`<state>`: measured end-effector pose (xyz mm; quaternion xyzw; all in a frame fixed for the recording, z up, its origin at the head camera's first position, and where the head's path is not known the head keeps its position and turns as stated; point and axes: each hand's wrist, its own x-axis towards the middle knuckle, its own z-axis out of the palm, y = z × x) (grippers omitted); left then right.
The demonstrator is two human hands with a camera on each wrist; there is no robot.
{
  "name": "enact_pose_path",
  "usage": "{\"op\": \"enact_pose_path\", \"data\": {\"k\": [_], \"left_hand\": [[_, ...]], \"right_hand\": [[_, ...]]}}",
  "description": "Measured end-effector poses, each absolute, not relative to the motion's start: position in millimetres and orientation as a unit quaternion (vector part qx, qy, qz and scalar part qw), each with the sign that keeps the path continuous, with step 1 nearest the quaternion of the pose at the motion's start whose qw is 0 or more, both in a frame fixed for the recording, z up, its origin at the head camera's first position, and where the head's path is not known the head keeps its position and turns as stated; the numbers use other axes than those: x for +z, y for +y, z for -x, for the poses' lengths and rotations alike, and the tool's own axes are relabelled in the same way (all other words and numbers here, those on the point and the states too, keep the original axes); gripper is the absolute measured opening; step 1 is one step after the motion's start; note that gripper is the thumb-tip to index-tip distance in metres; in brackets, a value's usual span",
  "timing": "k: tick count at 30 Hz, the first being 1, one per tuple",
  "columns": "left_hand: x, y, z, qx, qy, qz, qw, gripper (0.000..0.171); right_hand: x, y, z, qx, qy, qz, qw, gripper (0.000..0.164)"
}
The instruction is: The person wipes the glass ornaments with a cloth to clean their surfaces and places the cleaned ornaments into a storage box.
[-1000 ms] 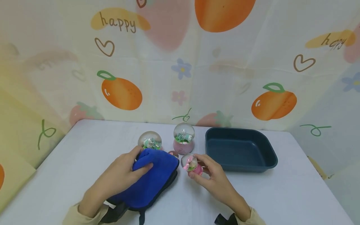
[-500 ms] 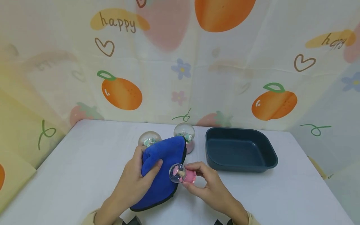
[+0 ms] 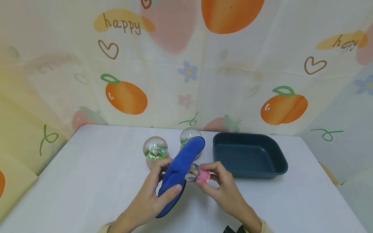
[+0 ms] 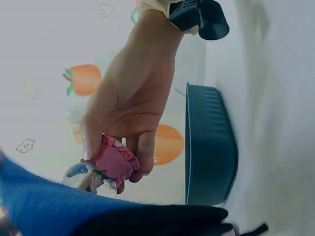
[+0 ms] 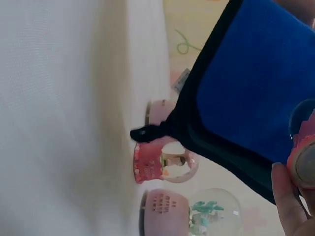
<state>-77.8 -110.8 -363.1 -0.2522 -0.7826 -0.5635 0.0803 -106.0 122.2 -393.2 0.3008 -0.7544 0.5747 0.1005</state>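
My left hand grips a folded blue cloth with dark edging, thumb on its near side. In my right hand is a small snow globe, pinched by its pink base and tipped sideways. Its clear ball meets the cloth's right side and is partly covered by it. In the left wrist view, the thumb and fingers of the right hand surround the pink base. The right wrist view shows the cloth spread behind the globe's round underside.
Two larger snow globes stand behind the hands: one at left, another at centre, partly behind the cloth. A small pink-based globe stands between them in the right wrist view. A dark teal tray lies at right, near the right hand.
The left hand has lifted the cloth off the table and moved right, bringing it against the small globe. The right hand has turned that globe from nearly upright onto its side.
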Motion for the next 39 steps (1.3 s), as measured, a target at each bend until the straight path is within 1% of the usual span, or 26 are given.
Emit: {"op": "enact_pose_path", "data": {"k": [2, 5, 8, 9, 10, 13, 16, 19, 23, 25, 28, 31, 34, 39], "left_hand": [[-364, -112, 79, -0.577, -0.764, 0.278, 0.078, 0.038], [-364, -114, 82, -0.598, -0.739, 0.299, 0.083, 0.034], [-366, -113, 85, -0.607, -0.742, 0.275, 0.070, 0.028], [-367, -113, 85, -0.608, -0.747, 0.262, 0.061, 0.028], [-368, -112, 86, -0.607, -0.753, 0.247, 0.050, 0.033], [-371, -112, 88, -0.596, -0.774, 0.214, 0.026, 0.053], [-373, -112, 90, -0.574, -0.794, 0.200, 0.003, 0.067], [-374, -113, 92, -0.556, -0.804, 0.206, -0.036, 0.074], [-374, -115, 93, -0.555, -0.793, 0.238, -0.080, 0.073], [-376, -115, 93, -0.555, -0.786, 0.262, -0.075, 0.071], [-378, -115, 93, -0.555, -0.780, 0.286, -0.038, 0.064], [-381, -115, 94, -0.566, -0.764, 0.310, 0.008, 0.052], [-382, -115, 95, -0.583, -0.743, 0.326, 0.038, 0.042], [-382, -116, 96, -0.593, -0.725, 0.341, 0.075, 0.032]], "right_hand": [[-393, 123, 107, 0.583, -0.745, -0.308, 0.105, 0.033], [-393, 125, 108, 0.591, -0.734, -0.317, 0.104, 0.033], [-393, 126, 109, 0.600, -0.729, -0.316, 0.091, 0.032], [-393, 126, 109, 0.603, -0.728, -0.314, 0.086, 0.032], [-393, 126, 109, 0.606, -0.727, -0.311, 0.083, 0.032], [-392, 127, 109, 0.615, -0.721, -0.309, 0.075, 0.032], [-392, 126, 108, 0.624, -0.710, -0.318, 0.069, 0.033], [-392, 126, 107, 0.630, -0.703, -0.325, 0.060, 0.034], [-391, 125, 106, 0.632, -0.702, -0.325, 0.040, 0.032], [-391, 125, 106, 0.633, -0.704, -0.322, 0.026, 0.031], [-391, 124, 105, 0.629, -0.707, -0.324, 0.016, 0.031], [-391, 125, 106, 0.631, -0.703, -0.328, 0.005, 0.031], [-391, 126, 106, 0.638, -0.694, -0.334, -0.005, 0.031], [-390, 127, 106, 0.656, -0.678, -0.331, -0.025, 0.031]]}}
